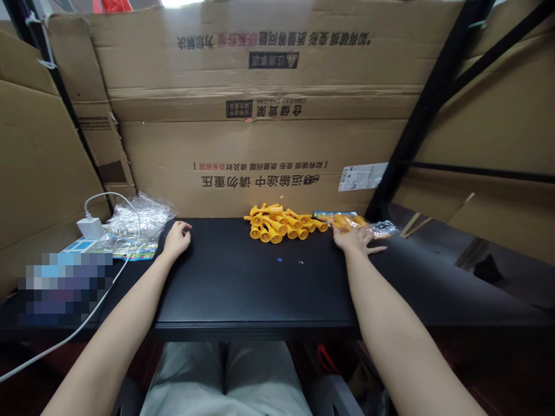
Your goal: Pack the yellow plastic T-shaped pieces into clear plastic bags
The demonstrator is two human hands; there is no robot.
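Note:
My right hand [355, 238] lies over a clear plastic bag [384, 229] with orange-yellow pieces inside, at the right of the table. Its fingers are spread and touch the bag, with the little finger stretched out to the side. My left hand [177, 240] rests on the tabletop at the left, fingers loosely bent and apart, holding nothing. Just beyond it lies a heap of crinkled clear plastic bags [141, 219]. Between my hands, towards the back, sits a pile of small orange-yellow trumpet-shaped plastic pieces [277, 224], flared ends mostly towards me.
Cardboard [260, 138] walls in the black table [243, 289] at the back and sides. A white charger [90, 227] with a cable [97, 306] lies at the left beside a blurred-out object [65, 289]. Black shelf posts [416, 121] slant at the right.

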